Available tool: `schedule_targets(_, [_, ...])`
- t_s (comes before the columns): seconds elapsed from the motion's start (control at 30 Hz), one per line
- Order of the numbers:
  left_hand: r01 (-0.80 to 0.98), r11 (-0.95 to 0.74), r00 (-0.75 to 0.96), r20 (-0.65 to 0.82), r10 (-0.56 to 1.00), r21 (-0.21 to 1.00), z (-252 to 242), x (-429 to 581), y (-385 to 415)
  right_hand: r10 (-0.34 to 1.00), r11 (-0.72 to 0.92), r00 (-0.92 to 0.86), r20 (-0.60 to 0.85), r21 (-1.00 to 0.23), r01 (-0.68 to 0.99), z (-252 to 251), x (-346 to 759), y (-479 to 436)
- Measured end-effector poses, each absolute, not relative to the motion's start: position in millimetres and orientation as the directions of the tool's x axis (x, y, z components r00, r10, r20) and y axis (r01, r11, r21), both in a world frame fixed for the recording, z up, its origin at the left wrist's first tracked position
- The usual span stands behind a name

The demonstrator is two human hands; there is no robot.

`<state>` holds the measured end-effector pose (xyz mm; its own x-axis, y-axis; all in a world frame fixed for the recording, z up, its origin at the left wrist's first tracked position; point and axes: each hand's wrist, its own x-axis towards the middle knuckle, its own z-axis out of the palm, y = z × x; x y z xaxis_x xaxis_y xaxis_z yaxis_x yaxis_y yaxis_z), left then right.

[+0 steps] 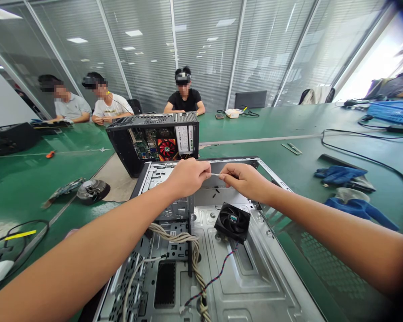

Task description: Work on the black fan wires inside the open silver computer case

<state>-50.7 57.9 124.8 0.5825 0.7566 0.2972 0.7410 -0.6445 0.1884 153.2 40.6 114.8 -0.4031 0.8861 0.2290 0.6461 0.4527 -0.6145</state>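
Both my hands are held out over an open, nearly empty computer case (275, 176) lying on the green table. My left hand (187, 176) and my right hand (243, 179) are both pinched shut on the two ends of a thin white strip (215, 175), perhaps a cable tie, stretched between them. Below the hands a black cooler fan (233, 221) lies loose on the case floor with a twisted red, blue and black wire (218, 277). A beige cable bundle (188, 243) runs along the drive bay at the left.
A second black tower (154, 141) with a motherboard and a red-fan card stands behind the case. Blue gloves (342, 174) lie at the right, a circuit board and round part (90, 190) at the left. Three people sit across the table. Black cables (362, 156) cross the right side.
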Motion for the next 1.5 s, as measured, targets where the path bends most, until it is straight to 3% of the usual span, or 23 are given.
schedule_targets(0.63, [0.735, -0.649, 0.595, 0.274, 0.756, 0.195, 123.8, -51.0, 60.1, 0.883, 0.456, -0.413, 0.221, -0.611, 0.647, 113.4, 154.2, 42.8])
schedule_targets(0.9, [0.706, -0.633, 0.575, 0.265, 0.774, 0.318, 126.7, -49.6, 56.6, 0.889, 0.440, -0.397, 0.227, -0.662, 0.606, 114.7, 154.9, 42.4])
schedule_targets(1.23, [0.690, -0.679, 0.593, 0.340, 0.729, 0.251, 122.7, -53.0, 59.6, 0.934, 0.132, -0.357, 0.004, -0.933, 0.334, 115.3, 149.0, 39.6])
schedule_targets(1.5, [0.638, -0.714, 0.631, 0.336, 0.700, 0.289, 124.0, -52.9, 59.8, 0.858, -0.022, -0.486, -0.168, -0.956, 0.292, 113.9, 148.6, 38.3])
